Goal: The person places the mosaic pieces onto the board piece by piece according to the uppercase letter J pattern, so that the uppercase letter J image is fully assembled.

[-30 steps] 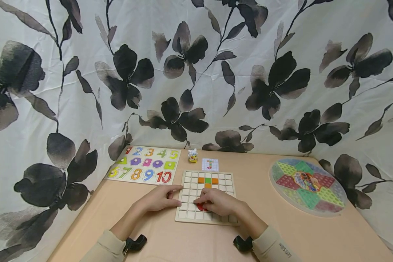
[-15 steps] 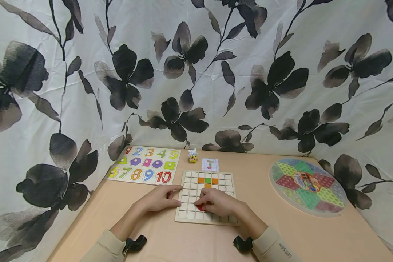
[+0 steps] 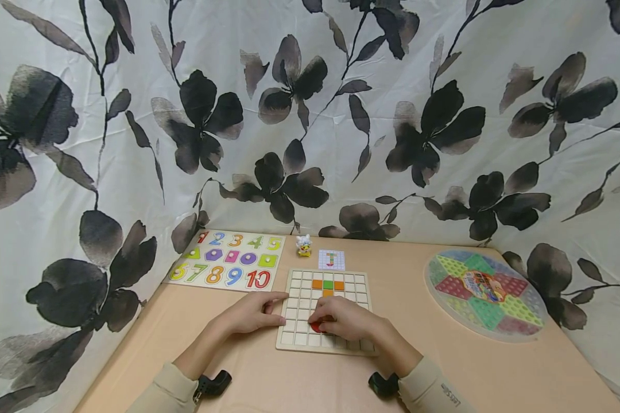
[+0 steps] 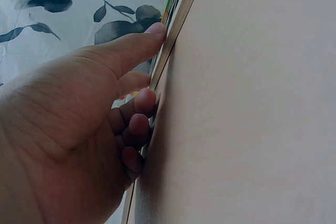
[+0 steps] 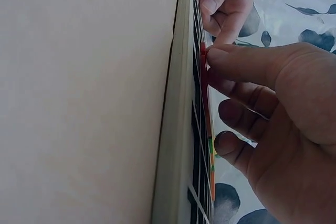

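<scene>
A pale wooden grid board (image 3: 301, 341) lies on the table, with orange and green square tiles (image 3: 328, 284) in its upper rows. My left hand (image 3: 250, 312) rests at the board's left edge, thumb and fingertips against the rim, fingers loosely bent. Over the lower middle of the grid, my right hand (image 3: 345, 319) has thumb and bent index finger on a red piece (image 3: 316, 327). Seen from the right wrist, that red piece (image 5: 204, 77) is thin, close to the board's face, with the thumb tip at its end. The hand covers much of it in the head view.
Beyond the board are a small card with a J pattern (image 3: 332, 260) and a small toy figure (image 3: 303, 245). A number-and-shape board (image 3: 227, 259) lies at the back left. On the right sits a round star-patterned game board (image 3: 485, 295). Floral cloth (image 3: 361, 172) hangs behind the table.
The fingertips of my right hand have shifted slightly to the right over the red piece, and less red shows beside them. My left hand stays at the board's edge.
</scene>
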Available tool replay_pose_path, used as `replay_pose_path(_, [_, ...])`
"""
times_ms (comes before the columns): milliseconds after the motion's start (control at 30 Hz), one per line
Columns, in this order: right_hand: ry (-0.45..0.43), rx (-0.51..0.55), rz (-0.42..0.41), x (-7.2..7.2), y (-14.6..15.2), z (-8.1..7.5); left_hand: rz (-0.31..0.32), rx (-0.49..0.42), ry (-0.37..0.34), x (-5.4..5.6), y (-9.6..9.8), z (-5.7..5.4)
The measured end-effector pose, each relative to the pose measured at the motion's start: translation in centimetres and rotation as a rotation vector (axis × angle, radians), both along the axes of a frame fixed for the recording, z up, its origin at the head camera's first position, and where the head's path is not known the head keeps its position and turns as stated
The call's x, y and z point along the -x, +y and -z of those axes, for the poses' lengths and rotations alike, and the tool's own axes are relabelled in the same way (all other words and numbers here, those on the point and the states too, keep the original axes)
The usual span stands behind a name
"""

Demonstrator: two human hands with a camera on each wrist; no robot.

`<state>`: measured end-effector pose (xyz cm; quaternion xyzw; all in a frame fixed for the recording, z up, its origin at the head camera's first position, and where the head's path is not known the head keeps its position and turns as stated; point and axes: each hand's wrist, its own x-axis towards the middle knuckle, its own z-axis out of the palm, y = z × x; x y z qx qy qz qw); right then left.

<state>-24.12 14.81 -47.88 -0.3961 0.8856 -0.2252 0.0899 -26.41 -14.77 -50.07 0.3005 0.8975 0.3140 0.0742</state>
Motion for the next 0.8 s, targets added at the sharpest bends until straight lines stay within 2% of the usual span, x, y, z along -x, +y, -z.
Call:
replay_pose_path(167, [0.006,0.039,0.014,0.0,0.4,-0.2,-0.006,0.000,-0.013,0.0,0.1,0.0])
replay_pose_path(400, [-0.022,0.153,0.107,0.2,1.7,-0.3,0.003,0.004,-0.012,-0.1,0.2,-0.3])
replay_pose_path(533, [-0.004,0.198,0.109,0.4,2.5,-0.6,0.011,-0.001,-0.015,-0.2,0.3,-0.6])
replay_pose_path(700, [0.016,0.236,0.164,0.4,3.4,-1.0,0.019,-0.048,0.024,-0.1,0.7,-1.4])
replay_pose_path(800, [0.051,0.252,0.232,0.5,3.7,-1.2,-0.021,-0.091,0.075,0.1,1.0,-2.0])
